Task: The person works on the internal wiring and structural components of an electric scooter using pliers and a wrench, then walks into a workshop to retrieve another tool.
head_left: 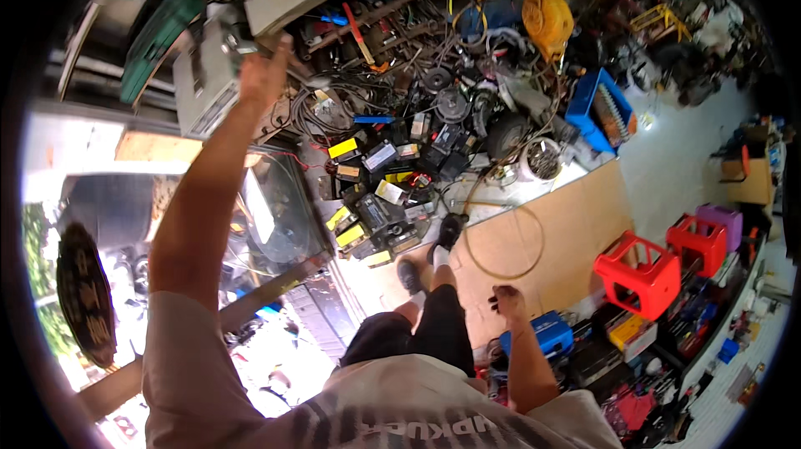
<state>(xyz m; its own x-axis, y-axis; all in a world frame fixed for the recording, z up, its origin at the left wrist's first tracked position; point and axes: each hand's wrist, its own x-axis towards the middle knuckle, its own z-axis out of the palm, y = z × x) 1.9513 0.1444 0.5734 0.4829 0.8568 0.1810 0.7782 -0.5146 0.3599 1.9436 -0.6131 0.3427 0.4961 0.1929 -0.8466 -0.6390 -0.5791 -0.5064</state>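
Grey sheet metal is what the left hand (260,73) meets: the arm is stretched up and forward, and the hand lies against the upper corner of a boxy grey metal machine housing (204,86) that stands on a shelf at the left, beside a slanted green panel (158,36). The fingers curl round small metal fittings at that corner, but whether they are clamped on anything cannot be told, since the back of the hand hides the palm side.

The right hand (507,302) hangs low by the hip, fingers loosely bent and holding nothing, just above a blue rectangular case (546,334) that sits among boxes on the floor.

Below the raised hand a glass-topped display case (275,215) stands, and past it a heap of black and yellow rectangular batteries (380,207) lies on the floor near the person's dark shoes (430,253). Tangled cables, round metal pulleys and a yellow motor casing (548,22) crowd the ground beyond, with a thin hoop of tan wire (505,240) on the bare board and two red plastic stools (667,261) to the right.

Judging by the posture, the work stands at the reaching stage: contact with the housing is made, yet nothing looks lifted or shifted. A next move would call for a firm hold on the corner fitting and steady footing, as the batteries lie close to the feet.
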